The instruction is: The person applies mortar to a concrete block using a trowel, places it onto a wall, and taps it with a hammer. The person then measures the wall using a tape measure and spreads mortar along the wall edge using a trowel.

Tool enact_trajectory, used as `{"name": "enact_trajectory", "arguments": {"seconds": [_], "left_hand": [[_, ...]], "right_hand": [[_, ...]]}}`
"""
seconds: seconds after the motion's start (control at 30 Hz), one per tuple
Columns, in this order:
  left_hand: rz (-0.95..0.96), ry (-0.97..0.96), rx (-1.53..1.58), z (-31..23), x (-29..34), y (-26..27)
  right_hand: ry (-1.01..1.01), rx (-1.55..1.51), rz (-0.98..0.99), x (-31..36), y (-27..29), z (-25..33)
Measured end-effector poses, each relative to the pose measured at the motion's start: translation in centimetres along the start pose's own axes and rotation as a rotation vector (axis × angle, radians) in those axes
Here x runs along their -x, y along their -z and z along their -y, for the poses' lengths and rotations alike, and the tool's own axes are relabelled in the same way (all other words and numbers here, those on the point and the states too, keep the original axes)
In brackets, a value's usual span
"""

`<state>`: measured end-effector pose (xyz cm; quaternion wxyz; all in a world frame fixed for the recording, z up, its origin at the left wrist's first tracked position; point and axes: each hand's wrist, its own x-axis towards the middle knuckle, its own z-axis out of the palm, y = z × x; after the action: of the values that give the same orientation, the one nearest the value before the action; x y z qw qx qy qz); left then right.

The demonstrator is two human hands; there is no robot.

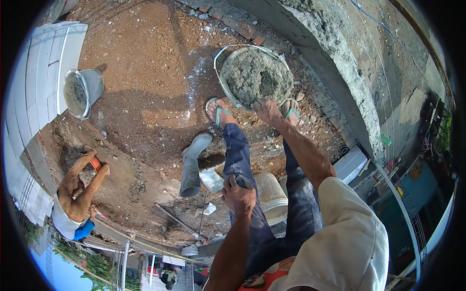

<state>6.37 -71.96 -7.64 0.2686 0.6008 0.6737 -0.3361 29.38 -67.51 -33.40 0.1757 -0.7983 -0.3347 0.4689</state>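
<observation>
A round bucket of wet grey mortar (257, 72) stands on the soil between my feet, filled close to its rim, its wire handle lying to one side. At the near rim, my right hand (268, 112) is closed, its fingers curled over the edge and against the mortar. My left hand (239, 198) is by my left knee, fingers bent round something dark grey that I cannot make out. Green-strapped sandals (219, 113) are on my feet.
A concrete wall (335, 63) curves along the right. Behind me are a grey rubber boot (192, 167) and a pale bucket (272, 194). A second mortar bucket (80, 92) stands left beside pale blocks (43, 63). A co-worker (77, 194) bends at lower left, holding something orange.
</observation>
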Motion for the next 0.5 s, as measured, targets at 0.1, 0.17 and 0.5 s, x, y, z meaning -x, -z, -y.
{"name": "enact_trajectory", "arguments": {"seconds": [0.1, 0.17, 0.5], "left_hand": [[0.011, -0.017, -0.041, -0.6, -0.3, -0.3], [0.036, -0.017, -0.035, -1.4, -0.1, -0.4], [0.042, -0.035, -0.080, -3.3, 0.6, -0.7]], "right_hand": [[-0.181, -0.050, 0.071, -1.7, 1.4, 1.7], [-0.250, -0.127, -0.009, -1.6, 1.9, 2.0], [0.021, -0.201, 0.066, 1.3, 6.2, -2.5]]}}
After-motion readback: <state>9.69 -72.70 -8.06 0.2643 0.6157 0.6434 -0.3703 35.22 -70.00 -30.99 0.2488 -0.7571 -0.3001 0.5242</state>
